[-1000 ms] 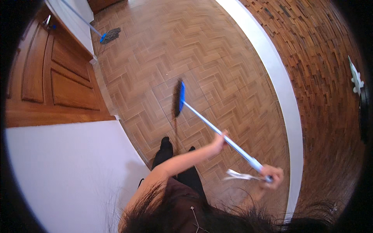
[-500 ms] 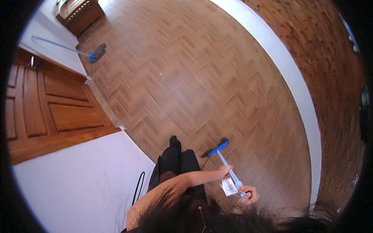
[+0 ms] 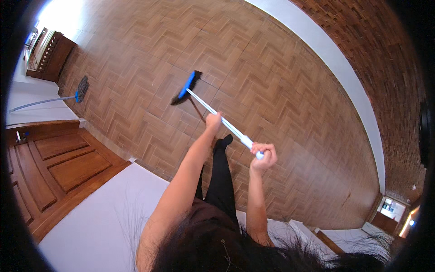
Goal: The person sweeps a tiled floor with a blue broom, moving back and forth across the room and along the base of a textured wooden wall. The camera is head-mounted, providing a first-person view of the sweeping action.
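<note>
"Since the broom [image 3: 204, 103] was drawn in near the legs [image 3: 219, 177] a moment ago, where is its blue head [image 3: 187, 85] now?"

"Out ahead of the foot [image 3: 222, 143], putting the bristles [image 3: 197, 81] over floor [image 3: 136, 81] farther off."

"And the grip?"

"Left hand [image 3: 213, 120] wrapped around the handle [image 3: 235, 130] partway along, right hand [image 3: 265, 155] closed near its end."

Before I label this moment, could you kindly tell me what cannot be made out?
All in the head view:
Broom handle: stretches inside the left hand and right hand, covered by their fingers.
Pale speck on the floor: too small to identify.
Dark object at far right: cut off by the fisheye rim.
</note>
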Demonstrator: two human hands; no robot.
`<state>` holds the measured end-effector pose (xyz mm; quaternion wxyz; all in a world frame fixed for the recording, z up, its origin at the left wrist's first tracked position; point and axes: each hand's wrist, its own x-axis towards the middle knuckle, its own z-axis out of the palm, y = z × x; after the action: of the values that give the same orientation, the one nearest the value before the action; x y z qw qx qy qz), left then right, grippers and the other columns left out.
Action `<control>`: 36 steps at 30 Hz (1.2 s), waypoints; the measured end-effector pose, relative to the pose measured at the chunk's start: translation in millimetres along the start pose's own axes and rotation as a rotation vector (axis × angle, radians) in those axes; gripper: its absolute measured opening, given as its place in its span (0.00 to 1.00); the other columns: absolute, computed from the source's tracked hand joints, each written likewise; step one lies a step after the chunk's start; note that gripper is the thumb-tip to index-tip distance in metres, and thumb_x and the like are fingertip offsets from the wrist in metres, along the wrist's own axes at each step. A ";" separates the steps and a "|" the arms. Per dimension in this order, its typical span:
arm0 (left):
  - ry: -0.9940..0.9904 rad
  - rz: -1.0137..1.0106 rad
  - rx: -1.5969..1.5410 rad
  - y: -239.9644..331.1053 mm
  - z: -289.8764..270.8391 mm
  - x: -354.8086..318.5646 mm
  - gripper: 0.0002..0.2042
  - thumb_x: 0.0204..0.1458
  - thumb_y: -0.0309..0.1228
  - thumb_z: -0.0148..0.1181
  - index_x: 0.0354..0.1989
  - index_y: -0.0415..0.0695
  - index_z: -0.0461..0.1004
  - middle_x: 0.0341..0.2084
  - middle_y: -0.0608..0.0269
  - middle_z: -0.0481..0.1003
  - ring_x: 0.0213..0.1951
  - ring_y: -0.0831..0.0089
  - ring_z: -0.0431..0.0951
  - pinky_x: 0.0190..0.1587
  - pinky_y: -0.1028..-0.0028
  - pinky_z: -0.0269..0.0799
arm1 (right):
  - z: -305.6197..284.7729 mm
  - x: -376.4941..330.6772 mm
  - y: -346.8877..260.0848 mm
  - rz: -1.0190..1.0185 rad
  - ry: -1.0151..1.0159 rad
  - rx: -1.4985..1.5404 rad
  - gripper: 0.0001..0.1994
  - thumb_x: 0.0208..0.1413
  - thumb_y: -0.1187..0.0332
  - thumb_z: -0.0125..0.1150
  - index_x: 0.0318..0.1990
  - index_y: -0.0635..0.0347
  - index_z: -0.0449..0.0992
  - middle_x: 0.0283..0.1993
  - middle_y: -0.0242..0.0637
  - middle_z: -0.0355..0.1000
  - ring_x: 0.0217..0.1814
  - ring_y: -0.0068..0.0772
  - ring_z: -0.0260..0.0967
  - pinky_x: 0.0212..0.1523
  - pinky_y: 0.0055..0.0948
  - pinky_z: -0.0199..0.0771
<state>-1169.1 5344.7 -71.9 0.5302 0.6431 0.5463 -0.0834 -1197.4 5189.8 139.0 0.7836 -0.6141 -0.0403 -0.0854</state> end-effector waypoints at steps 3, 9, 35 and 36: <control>0.010 -0.009 -0.084 24.5 15.7 27.4 0.15 0.39 0.37 0.49 0.22 0.34 0.69 0.19 0.50 0.71 0.28 0.63 0.73 0.32 0.66 0.66 | -10.3 26.7 15.3 0.062 0.032 0.095 0.07 0.39 0.75 0.34 0.14 0.64 0.58 0.09 0.39 0.58 0.11 0.28 0.56 0.21 0.30 0.64; -0.221 0.030 -0.950 91.1 115.5 -100.6 0.10 0.47 0.30 0.42 0.32 0.39 0.51 0.17 0.55 0.66 0.18 0.66 0.70 0.19 0.69 0.67 | -99.2 116.6 -104.5 -0.139 0.256 -0.057 0.11 0.42 0.65 0.40 0.13 0.58 0.58 0.07 0.34 0.57 0.09 0.26 0.56 0.13 0.25 0.63; -0.082 -0.303 -0.832 202.6 186.3 131.1 0.11 0.48 0.35 0.39 0.21 0.41 0.61 0.13 0.62 0.66 0.15 0.71 0.68 0.13 0.74 0.63 | -49.6 332.2 46.4 0.109 -0.259 0.097 0.09 0.44 0.75 0.33 0.16 0.61 0.57 0.12 0.38 0.60 0.13 0.26 0.56 0.19 0.26 0.63; -0.092 -0.306 -0.757 213.9 186.3 137.9 0.09 0.47 0.33 0.40 0.22 0.41 0.60 0.14 0.61 0.66 0.16 0.70 0.68 0.13 0.74 0.62 | -45.2 340.8 50.0 0.124 -0.231 0.098 0.09 0.44 0.75 0.33 0.15 0.61 0.57 0.11 0.38 0.60 0.13 0.26 0.56 0.19 0.25 0.62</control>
<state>-858.3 5319.4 -119.2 0.7347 0.3094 0.6035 0.0168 -855.5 5128.7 137.5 0.8066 -0.5820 -0.0966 0.0365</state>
